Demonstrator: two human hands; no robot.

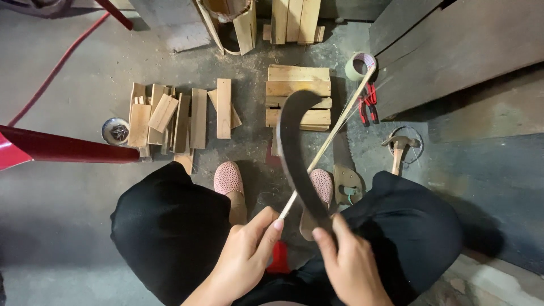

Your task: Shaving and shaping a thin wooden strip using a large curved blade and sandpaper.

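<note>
Left hand (245, 256) pinches near end of thin strip (331, 135); right hand (347, 262) closed round handle of curved knife (292, 144). Blade crosses strip just beyond pinch — shaving step, by the look. Next stroke needs steady strip, blade angled away from fingers — slip risks a cut.

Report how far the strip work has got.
Done: small wood pieces lie cut on the floor. In hand: left hand pinches a thin pale strip while right hand holds a curved dark blade against it. Left: stacked boards sit untouched.
</note>
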